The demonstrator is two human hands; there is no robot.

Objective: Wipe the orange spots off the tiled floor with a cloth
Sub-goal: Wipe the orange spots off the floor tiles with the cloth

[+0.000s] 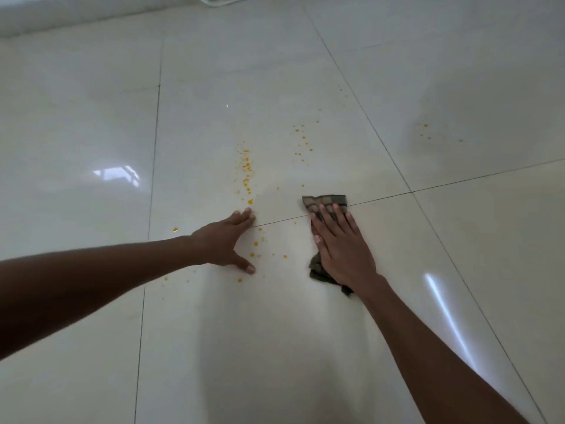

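- Two bare hands rest on the tiled floor (91, 133).
- right hand (339, 249), grip spread flat, presses the cloth (325, 202) at frame centre-right.
- left hand (226, 240) lies splayed, holding nothing, among orange spots (246, 166).
- Soft and limp, the cloth probably bunches; a flat palm likely controls it best.

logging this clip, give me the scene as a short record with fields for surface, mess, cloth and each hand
surface: glossy pale tiled floor with dark grout lines
mess: orange spots, densest ahead of the left hand, more between the hands, a few far right
cloth: dark checked cloth, flat on the floor across a grout line
left hand: bare, fingers spread, palm braced on the floor, holding nothing
right hand: flat on top of the cloth, pressing it down
progress: many spots not yet wiped
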